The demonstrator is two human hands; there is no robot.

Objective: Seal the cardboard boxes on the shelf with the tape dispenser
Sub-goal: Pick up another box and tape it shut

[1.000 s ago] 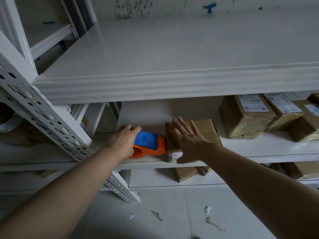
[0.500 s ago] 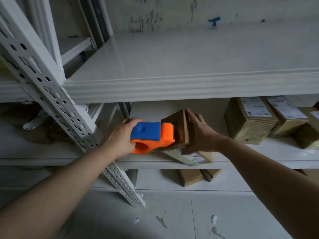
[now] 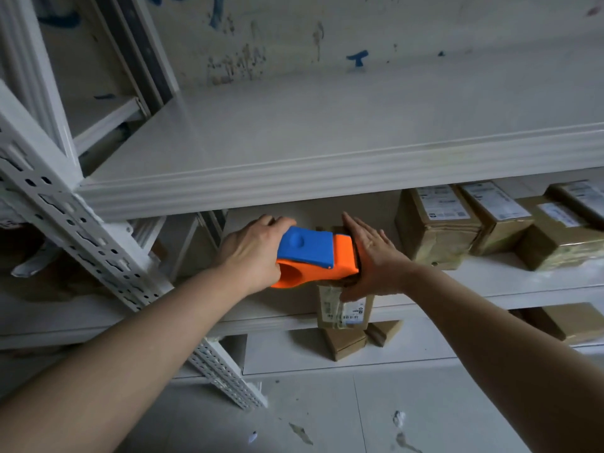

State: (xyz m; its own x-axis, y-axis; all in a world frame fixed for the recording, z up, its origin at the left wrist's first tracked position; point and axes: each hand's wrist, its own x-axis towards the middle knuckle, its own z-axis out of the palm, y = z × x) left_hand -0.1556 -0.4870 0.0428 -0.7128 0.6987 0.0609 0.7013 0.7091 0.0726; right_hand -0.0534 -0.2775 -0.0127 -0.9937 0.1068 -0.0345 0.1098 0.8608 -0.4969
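Two hands worked at the middle shelf (image 3: 523, 276) of a white metal rack. Left hand (image 3: 251, 256) gripped the tape dispenser (image 3: 313, 256), fingers curled round its orange body and blue top, thumb not visible. Dispenser's orange front end touched the top of a small cardboard box (image 3: 343, 308), which stood at the shelf's front edge with a printed label facing the camera. Right hand (image 3: 376, 263), at 3 o'clock of the dispenser, lay flat on the box's right side, fingers straight and together pointing to 11 o'clock, thumb across the box's front. Box contents not visible; flaps hidden under the dispenser. On the same shelf, at 2 to 3 o'clock of the held box, four taped boxes (image 3: 438, 223) with white labels on top sat side by side, touching or nearly so, closed, contents unseen. On the lower shelf at 6 o'clock of the held box, two small brown boxes (image 3: 346, 343) were just beside each other, closed. Another brown box (image 3: 568, 322) sat at 4 o'clock on that level. Top shelf (image 3: 327, 178) ran across at 12 o'clock. Perforated upright post (image 3: 81, 230) stood at 9 o'clock. Tiled floor (image 3: 327, 413) showed scraps at 6 o'clock.
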